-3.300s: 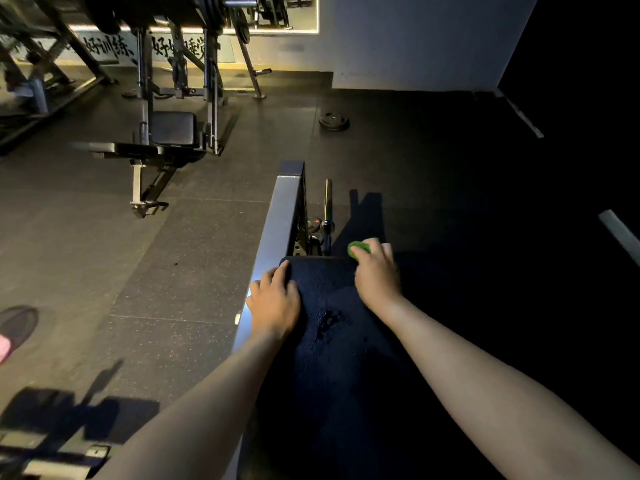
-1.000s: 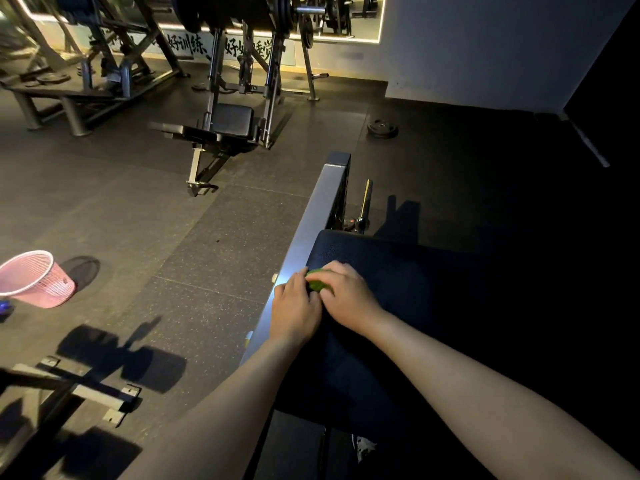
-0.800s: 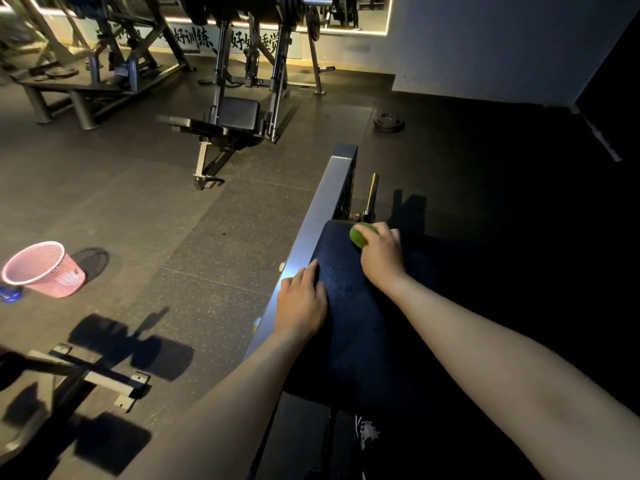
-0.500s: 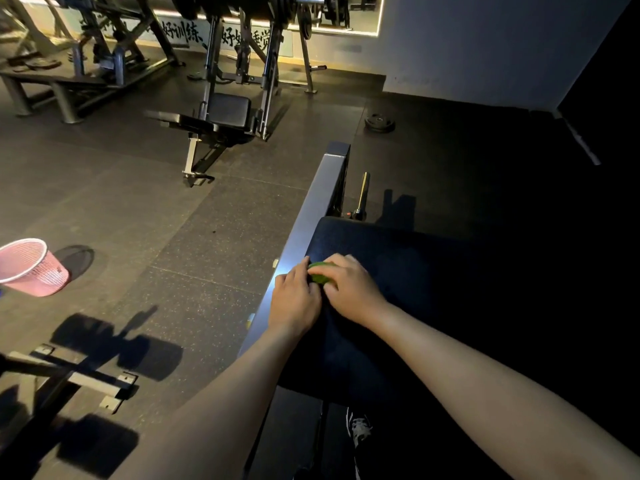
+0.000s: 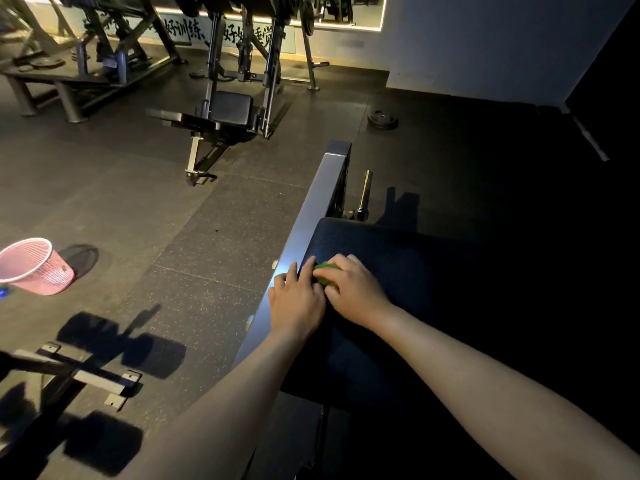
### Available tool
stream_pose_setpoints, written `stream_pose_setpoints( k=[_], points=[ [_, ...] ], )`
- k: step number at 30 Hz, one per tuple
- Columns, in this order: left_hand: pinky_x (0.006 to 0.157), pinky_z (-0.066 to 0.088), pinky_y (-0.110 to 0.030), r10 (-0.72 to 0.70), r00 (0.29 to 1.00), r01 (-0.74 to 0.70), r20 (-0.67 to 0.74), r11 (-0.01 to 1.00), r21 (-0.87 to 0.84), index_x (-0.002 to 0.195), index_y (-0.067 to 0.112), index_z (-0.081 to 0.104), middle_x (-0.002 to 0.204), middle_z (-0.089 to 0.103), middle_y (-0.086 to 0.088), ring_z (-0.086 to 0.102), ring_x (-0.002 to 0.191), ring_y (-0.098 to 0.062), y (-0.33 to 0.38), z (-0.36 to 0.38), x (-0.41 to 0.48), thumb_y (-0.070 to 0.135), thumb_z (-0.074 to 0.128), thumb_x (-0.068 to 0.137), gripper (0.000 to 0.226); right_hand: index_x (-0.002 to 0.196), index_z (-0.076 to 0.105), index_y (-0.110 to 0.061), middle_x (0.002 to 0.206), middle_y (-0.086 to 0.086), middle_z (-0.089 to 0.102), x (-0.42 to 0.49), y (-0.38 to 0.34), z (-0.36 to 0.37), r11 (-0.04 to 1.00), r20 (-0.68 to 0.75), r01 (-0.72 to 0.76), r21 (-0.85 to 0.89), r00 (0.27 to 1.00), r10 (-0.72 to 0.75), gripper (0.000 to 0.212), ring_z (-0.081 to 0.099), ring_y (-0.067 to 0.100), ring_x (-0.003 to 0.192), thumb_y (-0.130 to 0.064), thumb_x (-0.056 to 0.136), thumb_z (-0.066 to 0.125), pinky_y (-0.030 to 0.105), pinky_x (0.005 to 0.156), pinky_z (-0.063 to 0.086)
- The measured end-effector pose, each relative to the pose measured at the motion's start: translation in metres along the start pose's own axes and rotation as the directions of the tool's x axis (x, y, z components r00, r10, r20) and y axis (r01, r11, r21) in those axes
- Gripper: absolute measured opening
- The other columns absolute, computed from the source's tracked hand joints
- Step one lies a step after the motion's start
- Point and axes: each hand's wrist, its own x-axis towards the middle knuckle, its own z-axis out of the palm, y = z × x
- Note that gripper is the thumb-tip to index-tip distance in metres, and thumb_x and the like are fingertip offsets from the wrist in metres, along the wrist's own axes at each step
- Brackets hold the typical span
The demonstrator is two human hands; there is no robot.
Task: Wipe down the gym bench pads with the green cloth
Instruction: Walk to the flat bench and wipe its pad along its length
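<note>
A black bench pad [image 5: 408, 271] lies in front of me, its right part lost in darkness. My right hand [image 5: 353, 289] presses a bunched green cloth [image 5: 323, 273] onto the pad near its left edge, fingers curled over the cloth so only a small green patch shows. My left hand [image 5: 296, 299] rests with fingers spread flat on the pad's left edge and the metal frame rail [image 5: 311, 209], touching the right hand and the cloth.
A pink mesh basket [image 5: 36, 266] stands on the floor at far left. Another bench and rack [image 5: 228, 112] stand ahead, a weight plate [image 5: 382, 119] lies on the floor, and a metal foot [image 5: 90, 375] sits at lower left. A pin handle [image 5: 363, 192] sticks up beyond the pad.
The right hand swept the cloth out to the pad's far end and back to the left edge beside the left hand. In the last half second both hands barely moved.
</note>
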Motion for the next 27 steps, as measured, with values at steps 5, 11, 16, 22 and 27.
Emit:
stream_pose_setpoints(
  k=[5,11,16,22,27],
  points=[
    [0.111,0.026,-0.047,-0.006,1.0,0.006,-0.008,0.999,0.035,0.152,0.039,0.028,0.157,0.034,-0.002,0.032,0.136,-0.031,0.004,0.003,-0.001,0.036,0.031,0.097,0.055,0.118,0.067,-0.024,0.117,0.007,0.049,0.019,0.05,-0.026,0.982,-0.096,-0.146,-0.115,0.986,0.136,0.026,0.043,0.032,0.109,-0.018,0.097,0.053,0.045,0.083,0.05],
    [0.111,0.027,-0.047,-0.011,1.0,0.012,-0.022,1.0,0.028,0.148,0.041,0.031,0.154,0.037,0.0,0.033,0.133,-0.031,0.006,0.002,-0.003,0.035,0.031,0.096,0.052,0.121,0.067,-0.021,0.123,0.009,0.049,0.029,0.069,-0.026,0.922,-0.189,-0.382,-0.062,0.912,0.365,0.043,0.039,0.033,0.109,-0.001,0.089,0.046,0.036,0.088,0.039],
    [0.112,0.025,-0.046,-0.075,0.997,0.075,0.0,0.997,0.036,0.152,0.043,0.023,0.159,0.03,0.0,0.029,0.138,-0.031,0.012,0.004,-0.006,0.037,0.029,0.098,0.055,0.118,0.072,-0.025,0.118,0.006,0.058,0.01,0.038,-0.01,0.994,-0.061,-0.106,-0.027,0.993,0.104,0.039,0.048,0.031,0.102,-0.008,0.087,0.054,0.032,0.091,0.038],
    [0.11,0.028,-0.045,-0.084,0.994,0.084,-0.066,0.996,0.005,0.147,0.042,0.033,0.151,0.042,0.0,0.036,0.131,-0.031,0.013,0.006,-0.006,0.035,0.035,0.096,0.052,0.12,0.069,-0.023,0.118,0.008,0.057,0.023,0.067,-0.027,0.997,-0.142,-0.066,-0.027,0.988,0.062,0.046,0.046,0.033,0.104,-0.013,0.09,0.036,0.039,0.085,0.047],
    [0.109,0.029,-0.043,-0.069,0.994,0.064,-0.087,0.996,-0.055,0.145,0.04,0.039,0.146,0.048,0.003,0.039,0.127,-0.03,0.011,0.004,-0.005,0.032,0.04,0.095,0.051,0.124,0.064,-0.018,0.124,0.013,0.051,0.049,0.071,-0.025,0.937,-0.151,-0.348,0.005,0.926,0.345,0.042,0.047,0.037,0.109,-0.002,0.09,0.044,0.033,0.092,0.034]
  ],
)
